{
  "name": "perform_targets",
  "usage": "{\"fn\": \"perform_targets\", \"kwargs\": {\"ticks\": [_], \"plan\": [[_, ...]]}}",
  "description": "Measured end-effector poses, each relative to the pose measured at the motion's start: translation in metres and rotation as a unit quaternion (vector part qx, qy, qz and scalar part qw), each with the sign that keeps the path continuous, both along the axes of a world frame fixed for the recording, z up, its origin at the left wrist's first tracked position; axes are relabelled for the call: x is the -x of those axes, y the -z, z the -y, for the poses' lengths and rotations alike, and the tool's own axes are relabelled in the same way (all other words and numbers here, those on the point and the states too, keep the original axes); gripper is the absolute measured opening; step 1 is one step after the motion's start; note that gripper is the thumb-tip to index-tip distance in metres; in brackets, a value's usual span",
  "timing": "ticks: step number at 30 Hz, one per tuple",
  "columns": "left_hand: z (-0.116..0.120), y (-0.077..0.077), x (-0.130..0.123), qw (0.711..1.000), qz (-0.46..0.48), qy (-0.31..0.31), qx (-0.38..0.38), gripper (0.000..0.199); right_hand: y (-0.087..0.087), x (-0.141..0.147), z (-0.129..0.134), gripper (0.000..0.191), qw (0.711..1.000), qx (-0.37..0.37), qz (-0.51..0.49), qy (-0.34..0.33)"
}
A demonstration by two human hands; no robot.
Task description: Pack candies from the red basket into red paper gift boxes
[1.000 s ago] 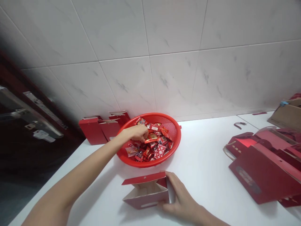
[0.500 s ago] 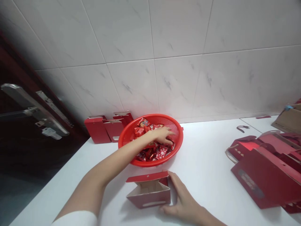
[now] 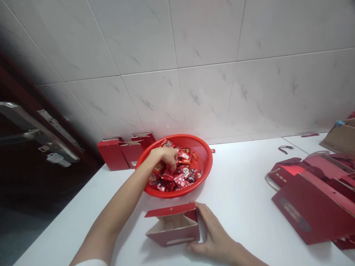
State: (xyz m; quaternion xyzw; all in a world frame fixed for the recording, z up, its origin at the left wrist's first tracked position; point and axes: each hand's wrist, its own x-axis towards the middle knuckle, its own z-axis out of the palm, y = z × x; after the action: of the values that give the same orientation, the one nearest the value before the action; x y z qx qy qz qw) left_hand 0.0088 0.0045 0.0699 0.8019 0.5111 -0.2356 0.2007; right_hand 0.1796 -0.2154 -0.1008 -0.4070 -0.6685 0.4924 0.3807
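A red plastic colander (image 3: pixel 208 162) stands on the table, holding many red-wrapped candies (image 3: pixel 181 181). My left hand (image 3: pixel 167 156) is inside it, at the left part of the heap, with fingers curled down; what lies under the fingertips is hidden. In front of the colander sits a small red paper box (image 3: pixel 177 233) with its top open and its flap raised at the back. The part of its inside that shows is bare cardboard. My right hand (image 3: pixel 209 236) grips the box by its right side, thumb at the front and fingers behind.
Several red boxes (image 3: pixel 112 155) stand against the tiled wall, left of the colander. Flattened or part-folded red boxes (image 3: pixel 313 210) are piled at the right. Behind them are a brown cardboard box (image 3: pixel 340 136) and a small dark strip (image 3: pixel 285 148). A door handle (image 3: pixel 41 129) shows at the left.
My left hand has moved left across the candies, and its fingers have gone from spread to curled. My right hand still holds the paper box in place.
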Motion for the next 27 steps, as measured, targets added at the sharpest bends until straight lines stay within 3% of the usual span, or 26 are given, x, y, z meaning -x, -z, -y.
{"fn": "perform_targets", "kwargs": {"ticks": [4, 9, 13, 17, 20, 23, 27], "plan": [[0.004, -0.008, 0.014, 0.998, -0.036, -0.038, -0.017, 0.017, 0.0, 0.001, 0.0, 0.091, 1.0, -0.004, -0.009, 0.002], [0.0, 0.01, 0.009, 0.993, -0.05, 0.065, -0.088, 0.007, 0.004, 0.001, -0.001, 0.09, 1.0, -0.011, -0.021, -0.008], [-0.004, 0.037, -0.013, 0.99, -0.065, 0.09, -0.091, 0.036, 0.004, 0.0, 0.0, 0.089, 1.0, -0.014, -0.025, -0.004], [-0.007, 0.053, -0.028, 0.987, -0.032, 0.127, -0.089, 0.083, -0.002, 0.0, 0.001, 0.088, 1.0, -0.007, -0.015, 0.002], [-0.01, 0.054, -0.025, 0.985, 0.016, 0.148, -0.085, 0.11, -0.004, 0.001, 0.001, 0.087, 1.0, -0.003, -0.015, 0.0], [-0.015, 0.051, -0.013, 0.992, 0.002, 0.09, -0.083, 0.129, -0.003, 0.0, 0.001, 0.088, 1.0, -0.001, -0.013, -0.005], [-0.025, 0.045, 0.003, 0.995, -0.031, 0.051, -0.075, 0.131, 0.001, 0.0, 0.0, 0.087, 1.0, -0.006, -0.01, -0.002]]}}
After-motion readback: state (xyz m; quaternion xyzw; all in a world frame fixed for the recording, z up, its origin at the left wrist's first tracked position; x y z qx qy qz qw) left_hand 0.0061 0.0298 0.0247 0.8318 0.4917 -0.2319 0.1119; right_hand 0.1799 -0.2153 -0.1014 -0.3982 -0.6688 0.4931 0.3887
